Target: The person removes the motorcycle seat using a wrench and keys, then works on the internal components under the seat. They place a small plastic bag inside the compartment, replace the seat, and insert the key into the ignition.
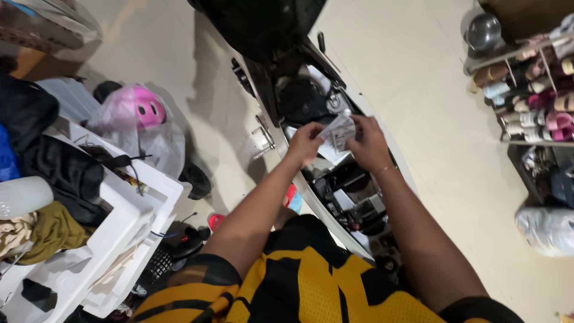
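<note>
Both my hands are raised over an opened scooter [311, 101] whose inner parts and wiring show. My left hand [304, 142] and my right hand [369, 143] together pinch a small clear plastic packet [339, 131] with a white label, one hand at each side. A thin bracelet sits on my right wrist. Below the packet lie the scooter's dark compartment and black parts [353, 197].
A white plastic rack [128, 209] with dark clothes stands at the left, beside a pink helmet [140, 107] in a clear bag. A shoe shelf [532, 90] lines the right wall. A grey helmet [483, 31] sits at top right. The floor is pale tile.
</note>
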